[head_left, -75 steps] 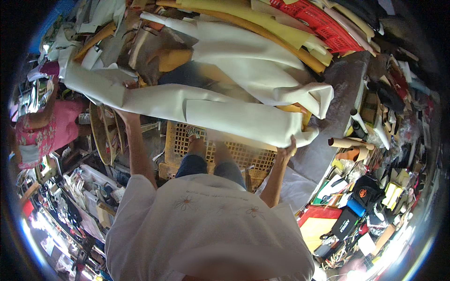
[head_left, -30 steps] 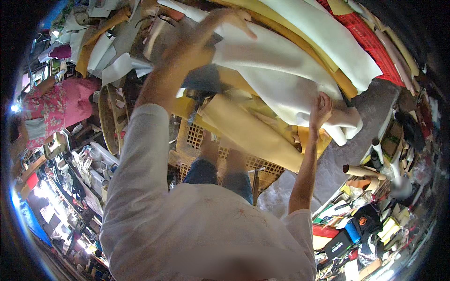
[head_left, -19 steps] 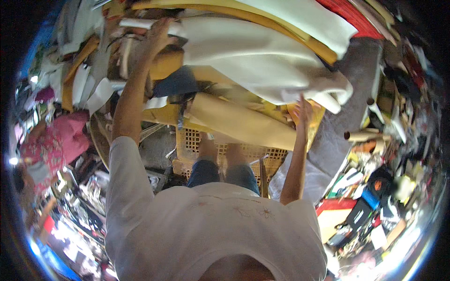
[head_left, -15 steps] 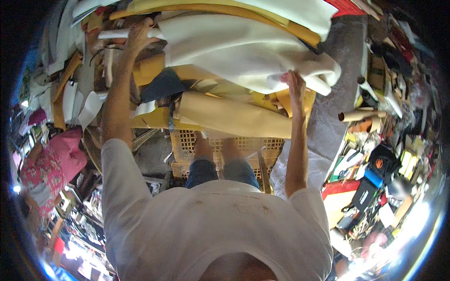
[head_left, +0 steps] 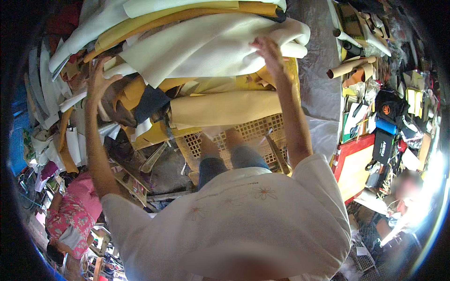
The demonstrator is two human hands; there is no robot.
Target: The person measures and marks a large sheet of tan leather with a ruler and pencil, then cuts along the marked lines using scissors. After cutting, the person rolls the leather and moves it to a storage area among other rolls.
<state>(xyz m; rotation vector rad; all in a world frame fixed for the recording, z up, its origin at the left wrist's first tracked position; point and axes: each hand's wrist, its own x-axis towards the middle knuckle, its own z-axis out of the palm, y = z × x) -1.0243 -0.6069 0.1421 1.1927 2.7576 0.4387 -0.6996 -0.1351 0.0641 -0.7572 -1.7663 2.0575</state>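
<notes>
A broad white sheet of leather-like material (head_left: 201,44) lies folded and rippled across the pile in front of me. My left hand (head_left: 99,79) is at its left end, thumb and fingers spread apart, next to a narrow white roll (head_left: 74,100) that passes behind my wrist. My right hand (head_left: 268,50) is over the sheet's right part, fingers bent and a little apart; whether the fingertips touch it is hard to see. Nearer to me lie a tan roll (head_left: 225,108), a dark blue piece (head_left: 151,104) and a mustard piece (head_left: 132,93).
More white and mustard sheets (head_left: 187,15) are stacked beyond. A yellow plastic crate (head_left: 253,131) stands by my legs. At right are a grey covered surface (head_left: 318,70), a brown roll (head_left: 351,67) and a cluttered heap with black bags (head_left: 391,105). A person in pink (head_left: 77,210) is at left.
My left hand has come off the narrow white roll and opened. My right hand has left the white sheet's near edge and moved farther over it. The view has shifted.
</notes>
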